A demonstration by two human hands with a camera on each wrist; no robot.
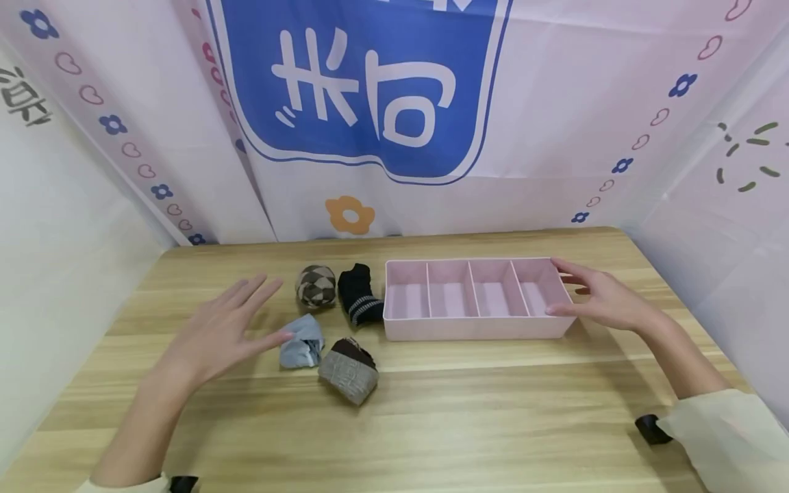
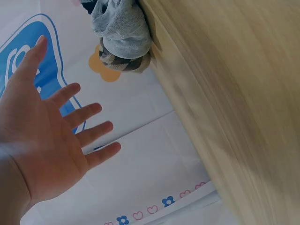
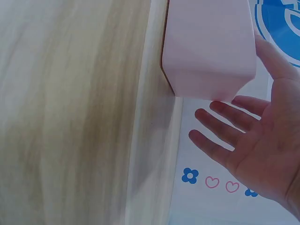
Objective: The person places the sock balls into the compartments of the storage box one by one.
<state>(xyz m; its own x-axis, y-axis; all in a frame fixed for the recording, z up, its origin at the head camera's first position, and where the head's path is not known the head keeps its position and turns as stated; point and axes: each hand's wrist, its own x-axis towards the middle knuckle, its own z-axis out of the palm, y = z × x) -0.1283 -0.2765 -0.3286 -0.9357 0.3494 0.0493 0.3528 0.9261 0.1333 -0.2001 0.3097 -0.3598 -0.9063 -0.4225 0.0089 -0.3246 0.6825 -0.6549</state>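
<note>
My left hand hovers with spread fingers just left of the socks, its thumb tip overlapping a crumpled light grey-blue sock in the head view. Behind that sock lies a balled brown checkered sock. A black sock with pale stripes lies against the left end of a pink divided box. Nearest the front is a folded grey sock with a dark brown part. At the box's right end is my right hand, thumb at the front corner and index finger at the back one, fingers mostly straight.
The box has several compartments in a row, with no socks in them. A wooden table carries everything. Behind it hangs a printed cloth, and white cloth walls stand at both sides.
</note>
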